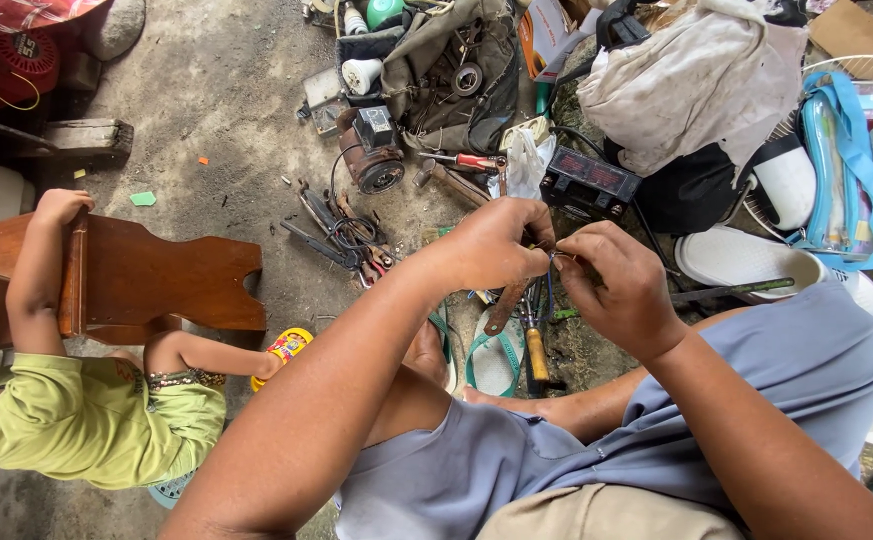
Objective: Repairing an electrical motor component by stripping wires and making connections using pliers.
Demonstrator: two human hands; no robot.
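My left hand (491,245) and my right hand (616,285) meet in the middle of the head view, fingertips pinched together on thin dark wires (552,262) that hang down between them. Both hands hover above my crossed legs in grey shorts (756,370). Below the hands lie a wooden-handled tool (536,352) and green sandals (496,355) on the ground. What exactly the wires join to is hidden by my fingers.
A small person in green clothes (86,420) leans on a brown wooden stool (166,275) at left. Pliers and tools (341,235), a small motor (371,155), a black box (591,182), a tool bag (451,75) and a cloth-covered heap (696,80) crowd the concrete floor ahead.
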